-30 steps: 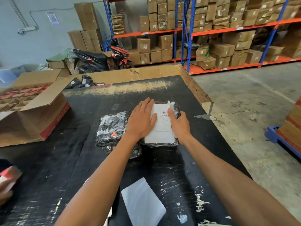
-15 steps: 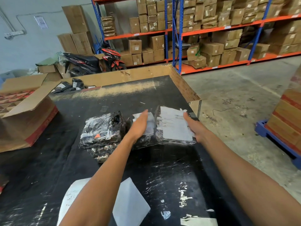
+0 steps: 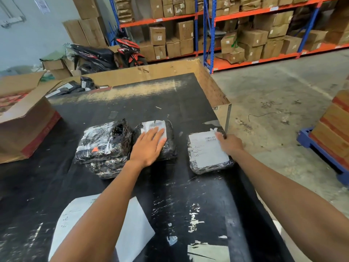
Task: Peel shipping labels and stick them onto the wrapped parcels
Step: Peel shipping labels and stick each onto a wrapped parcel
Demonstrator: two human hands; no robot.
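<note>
A worker's left hand [image 3: 149,146] lies flat, fingers spread, on the white shipping label [image 3: 154,127] atop a black-wrapped parcel [image 3: 170,146] at the middle of a black work table [image 3: 170,205]. The right hand [image 3: 229,144] rests at the far right edge of a second wrapped parcel [image 3: 207,154], which sits apart near the table's right side and carries its own label with a barcode; whether those fingers pinch the wrap or only touch it cannot be told. Label print is too blurred to read. Just left of the middle parcel, touching it, is a stack of further wrapped parcels [image 3: 102,146]. White backing sheets [image 3: 136,233] lie at the near edge, partly hidden by the left forearm. An open cardboard carton [image 3: 24,125] stands at the left, cut off by the frame. Behind are a parked motorbike [image 3: 105,53] and orange-and-blue shelving [image 3: 245,14] stacked with boxes.
</note>
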